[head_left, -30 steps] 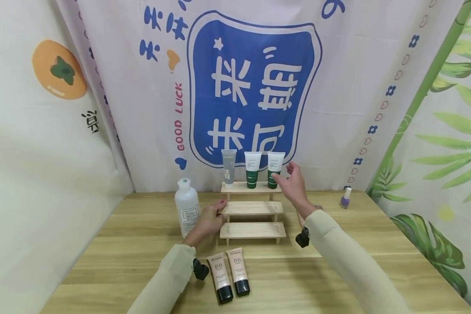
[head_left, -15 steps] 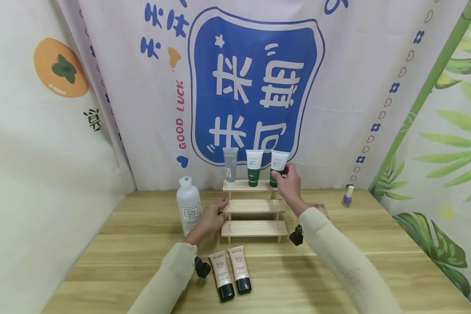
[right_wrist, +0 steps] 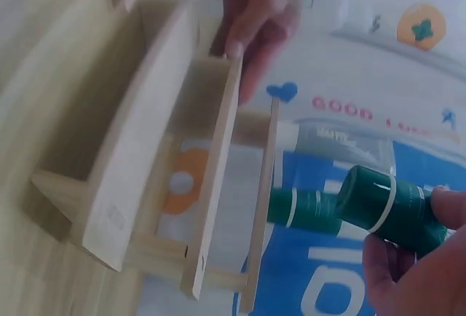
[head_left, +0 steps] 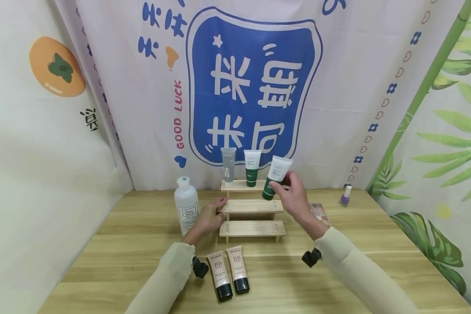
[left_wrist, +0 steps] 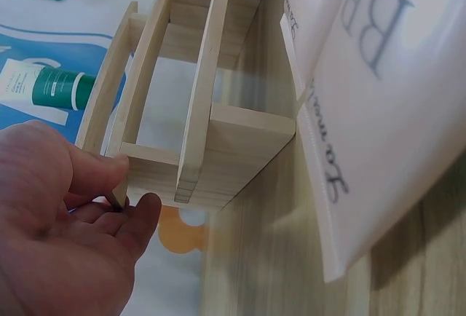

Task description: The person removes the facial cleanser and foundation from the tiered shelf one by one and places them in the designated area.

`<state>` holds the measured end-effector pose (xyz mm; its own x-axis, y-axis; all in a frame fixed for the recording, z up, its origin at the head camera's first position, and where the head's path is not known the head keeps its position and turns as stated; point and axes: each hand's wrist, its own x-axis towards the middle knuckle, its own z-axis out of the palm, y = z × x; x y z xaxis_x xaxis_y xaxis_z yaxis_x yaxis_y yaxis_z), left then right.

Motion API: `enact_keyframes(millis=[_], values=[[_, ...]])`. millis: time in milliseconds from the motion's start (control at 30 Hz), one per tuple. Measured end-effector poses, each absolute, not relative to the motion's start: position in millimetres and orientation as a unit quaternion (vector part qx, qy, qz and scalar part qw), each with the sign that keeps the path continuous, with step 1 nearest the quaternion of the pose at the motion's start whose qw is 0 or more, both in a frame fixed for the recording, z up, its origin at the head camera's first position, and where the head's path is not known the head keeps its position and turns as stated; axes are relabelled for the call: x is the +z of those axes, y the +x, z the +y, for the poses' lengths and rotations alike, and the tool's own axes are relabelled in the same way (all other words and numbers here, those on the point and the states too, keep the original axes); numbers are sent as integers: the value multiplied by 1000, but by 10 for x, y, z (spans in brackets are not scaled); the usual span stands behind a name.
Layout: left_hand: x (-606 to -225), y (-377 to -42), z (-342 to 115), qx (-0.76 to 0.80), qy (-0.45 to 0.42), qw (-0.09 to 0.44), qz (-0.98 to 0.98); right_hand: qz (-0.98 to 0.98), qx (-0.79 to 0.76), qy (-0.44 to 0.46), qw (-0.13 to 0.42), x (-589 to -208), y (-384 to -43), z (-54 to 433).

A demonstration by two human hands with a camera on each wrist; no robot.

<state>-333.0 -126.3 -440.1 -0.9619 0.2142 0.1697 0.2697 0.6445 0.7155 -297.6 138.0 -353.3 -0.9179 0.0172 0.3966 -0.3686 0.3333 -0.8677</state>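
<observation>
A white tube with a green lower part [head_left: 278, 171] is pinched in my right hand [head_left: 294, 197], tilted, in front of the top step's right end. My left hand [head_left: 209, 216] grips the left end of the middle step of the three-tier wooden stand [head_left: 255, 206]; in the left wrist view its thumb and fingers [left_wrist: 145, 218] pinch the board's end. On the top step a second white-and-green tube [head_left: 252, 168] and a grey tube [head_left: 228, 165] stand upright. In the right wrist view the held tube's green cap end [right_wrist: 371, 196] points at the stand.
A white bottle [head_left: 187, 205] stands left of the stand. Two BB cream tubes [head_left: 220, 275] lie in front of it. A flat patterned palette [head_left: 319, 213] lies behind the right forearm, and a purple nail polish bottle [head_left: 345, 197] stands at the back right. A printed curtain hangs behind.
My right hand has taken hold of the rightmost white-and-green tube, lifted it off the top step and brought it forward, tilting it. The left hand stays on the stand.
</observation>
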Motion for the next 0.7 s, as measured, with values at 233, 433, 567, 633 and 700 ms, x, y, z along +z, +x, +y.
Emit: enact_keyframes(millis=[233,433,567,633,700], values=[[-4411,-3323,-1261,-394,-135,42,-908,-816,548,147,110,-3641,-2561,1374],[-4425,-3328,-1271,-396,-127,39,-909,-845,506,164,55,-3873,-2333,1368],[-4423,-3333,-1269,-399,-127,42,-907,-864,467,188,2,-4065,-2250,1360],[-4418,-3336,-1264,-399,-128,41,-907,-872,447,199,-29,-4144,-2218,1354],[-4413,-3339,-1257,-397,-130,41,-908,-878,428,206,-54,-4209,-2191,1349]])
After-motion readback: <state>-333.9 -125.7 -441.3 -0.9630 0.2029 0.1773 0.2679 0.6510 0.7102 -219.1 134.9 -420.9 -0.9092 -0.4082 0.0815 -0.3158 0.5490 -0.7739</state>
